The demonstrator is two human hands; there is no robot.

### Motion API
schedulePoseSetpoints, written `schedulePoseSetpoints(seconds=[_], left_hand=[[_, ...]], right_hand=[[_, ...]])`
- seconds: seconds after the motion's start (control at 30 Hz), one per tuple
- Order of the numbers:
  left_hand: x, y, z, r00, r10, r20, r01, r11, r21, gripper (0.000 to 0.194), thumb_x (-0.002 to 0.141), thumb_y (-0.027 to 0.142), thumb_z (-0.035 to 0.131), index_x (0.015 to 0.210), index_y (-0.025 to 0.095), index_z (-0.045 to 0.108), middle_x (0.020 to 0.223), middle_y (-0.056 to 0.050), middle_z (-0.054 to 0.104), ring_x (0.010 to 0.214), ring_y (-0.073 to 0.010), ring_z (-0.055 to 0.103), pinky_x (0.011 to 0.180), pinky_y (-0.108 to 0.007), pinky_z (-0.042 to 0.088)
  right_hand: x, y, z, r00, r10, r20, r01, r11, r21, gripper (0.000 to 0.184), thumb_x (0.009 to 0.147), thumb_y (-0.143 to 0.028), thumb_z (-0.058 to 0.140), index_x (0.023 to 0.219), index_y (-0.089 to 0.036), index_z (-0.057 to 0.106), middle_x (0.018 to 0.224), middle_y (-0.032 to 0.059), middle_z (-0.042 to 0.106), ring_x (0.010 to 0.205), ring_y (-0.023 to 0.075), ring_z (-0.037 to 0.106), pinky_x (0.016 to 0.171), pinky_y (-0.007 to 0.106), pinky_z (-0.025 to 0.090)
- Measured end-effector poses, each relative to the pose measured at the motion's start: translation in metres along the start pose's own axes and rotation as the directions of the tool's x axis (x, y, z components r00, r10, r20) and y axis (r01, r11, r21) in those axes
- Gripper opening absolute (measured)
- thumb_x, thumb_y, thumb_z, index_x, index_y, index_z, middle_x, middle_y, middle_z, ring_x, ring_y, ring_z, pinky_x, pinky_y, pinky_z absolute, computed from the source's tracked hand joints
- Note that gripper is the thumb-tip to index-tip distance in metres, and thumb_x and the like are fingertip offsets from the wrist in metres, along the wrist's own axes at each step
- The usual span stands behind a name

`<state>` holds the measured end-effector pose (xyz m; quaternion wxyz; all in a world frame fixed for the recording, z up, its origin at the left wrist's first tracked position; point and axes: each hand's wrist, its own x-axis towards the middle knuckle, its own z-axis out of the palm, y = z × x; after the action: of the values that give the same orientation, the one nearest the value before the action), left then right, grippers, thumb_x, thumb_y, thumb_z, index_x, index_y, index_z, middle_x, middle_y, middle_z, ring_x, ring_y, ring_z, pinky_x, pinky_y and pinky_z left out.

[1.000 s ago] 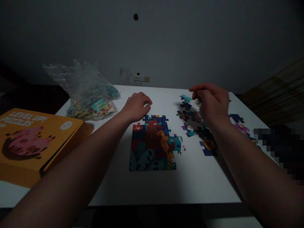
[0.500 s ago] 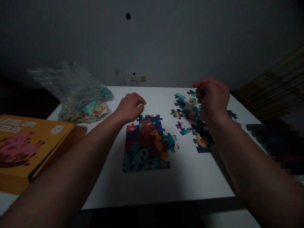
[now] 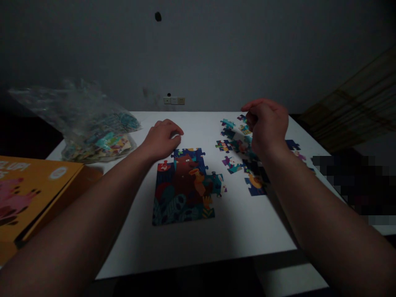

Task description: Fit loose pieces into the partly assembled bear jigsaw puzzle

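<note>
A partly joined jigsaw puzzle (image 3: 182, 194) lies on the white table, showing a brown bear with a yellow saxophone. Beside its upper left edge rests my left hand (image 3: 163, 138), fingers loosely bent and thumb apart, with nothing in it. Over a spread of loose puzzle pieces (image 3: 235, 163) hovers my right hand (image 3: 269, 123). Its index finger reaches out to the left while the other fingers curl in, and no piece shows in it. The hand and forearm hide part of the spread. Nearest the joined puzzle is a loose orange-and-blue piece (image 3: 255, 185).
On the left stand a yellow puzzle box (image 3: 34, 198) and a clear plastic bag (image 3: 99, 132) with more pieces. The white table (image 3: 241, 235) ends at a grey wall with sockets (image 3: 173, 100). A dark, pixelated object (image 3: 349, 181) sits at the right.
The view has turned slightly, so everything sits further left in the picture. Both hands keep nearly the same pose and place over the table. The joined puzzle looks the same.
</note>
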<state>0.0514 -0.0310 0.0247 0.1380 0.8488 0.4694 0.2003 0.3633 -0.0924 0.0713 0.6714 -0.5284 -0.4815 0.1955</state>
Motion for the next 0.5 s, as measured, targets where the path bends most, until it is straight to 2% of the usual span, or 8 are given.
schedulePoseSetpoints(seconds=[0.1, 0.27, 0.37, 0.5], left_hand=[[0.001, -0.001, 0.0, 1.0, 0.0, -0.007, 0.0, 1.0, 0.0, 0.037, 0.099, 0.033, 0.066, 0.124, 0.025, 0.091, 0.141, -0.017, 0.08, 0.142, -0.0432, 0.07, 0.133, -0.07, 0.054], [0.002, -0.003, -0.001, 1.0, 0.013, -0.016, -0.013, 1.0, 0.003, 0.036, 0.095, 0.034, 0.068, 0.121, 0.026, 0.091, 0.137, -0.017, 0.08, 0.137, -0.0435, 0.071, 0.131, -0.072, 0.055], [0.004, -0.003, -0.003, 1.0, -0.006, -0.001, 0.006, 1.0, 0.001, 0.034, 0.095, 0.037, 0.068, 0.119, 0.029, 0.091, 0.136, -0.015, 0.08, 0.135, -0.0407, 0.072, 0.132, -0.069, 0.055], [0.004, -0.002, -0.005, 1.0, -0.026, 0.009, 0.026, 1.0, -0.002, 0.035, 0.093, 0.042, 0.069, 0.118, 0.031, 0.091, 0.135, -0.013, 0.08, 0.136, -0.0409, 0.072, 0.133, -0.069, 0.054]], right_hand=[[0.004, -0.001, -0.003, 1.0, 0.002, -0.03, -0.003, 1.0, -0.028, 0.023, 0.097, -0.037, 0.072, 0.076, -0.03, 0.07, 0.062, -0.0017, 0.043, 0.059, 0.0194, 0.042, 0.054, 0.033, 0.031], [0.016, -0.003, -0.012, 0.994, 0.027, -0.106, -0.035, 0.997, -0.071, 0.021, 0.096, -0.026, 0.063, 0.075, -0.03, 0.066, 0.066, -0.0031, 0.038, 0.061, 0.0191, 0.038, 0.061, 0.035, 0.027], [0.022, -0.001, -0.016, 0.994, 0.053, -0.097, -0.059, 0.997, -0.056, 0.025, 0.1, -0.023, 0.063, 0.076, -0.03, 0.064, 0.068, -0.0028, 0.04, 0.061, 0.0191, 0.039, 0.062, 0.037, 0.029], [0.025, 0.005, -0.016, 0.997, 0.023, -0.072, -0.027, 0.999, -0.047, 0.031, 0.106, -0.025, 0.063, 0.076, -0.031, 0.063, 0.071, -0.0015, 0.044, 0.063, 0.0197, 0.045, 0.063, 0.036, 0.033]])
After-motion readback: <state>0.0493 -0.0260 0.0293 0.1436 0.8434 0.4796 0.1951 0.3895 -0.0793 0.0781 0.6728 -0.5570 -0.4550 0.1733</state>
